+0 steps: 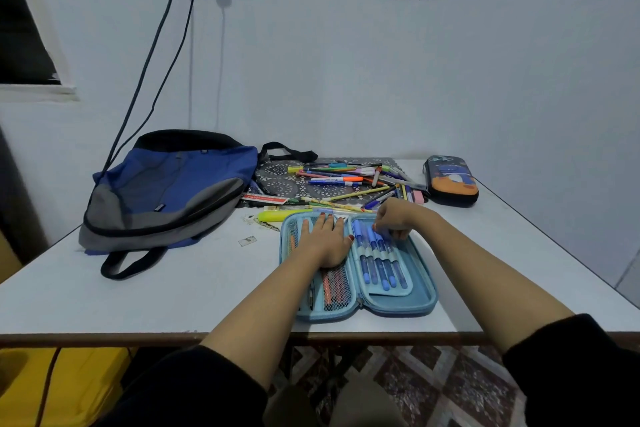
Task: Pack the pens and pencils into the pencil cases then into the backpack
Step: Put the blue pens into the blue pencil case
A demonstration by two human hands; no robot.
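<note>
From above the person's hands, a light blue hard-shell pencil case (426, 302) lies unzipped and spread flat on the white table (173, 288), close to the near edge. The left hand (325, 237) lies palm down on the left half, fingers straight and slightly apart, pressing on the mesh pocket, through which orange and red sticks show. The right half holds a row of blue capped pens (381, 265) side by side under a band. The right hand (394, 220) is bunched over their upper ends, fingers curled down and the thumb against the caps. Whether it actually pinches one pen I cannot tell, since the fingertips are hidden.

Beyond the case, a loose heap of coloured pens and pencils (349, 180) sprawls over a black-and-white patterned mat (280, 180). A yellow highlighter (280, 216) lies just past the case's far left corner.

To the left, a blue, grey and black fabric backpack (166, 191) lies flat on the table, one strap looping toward the near edge. At the far right, well apart from the open case, a dark zipped pencil case with an orange and blue cartoon print (450, 180) sits closed by the wall.

Two dark cables (152, 55) hang down the pale wall behind the backpack.
</note>
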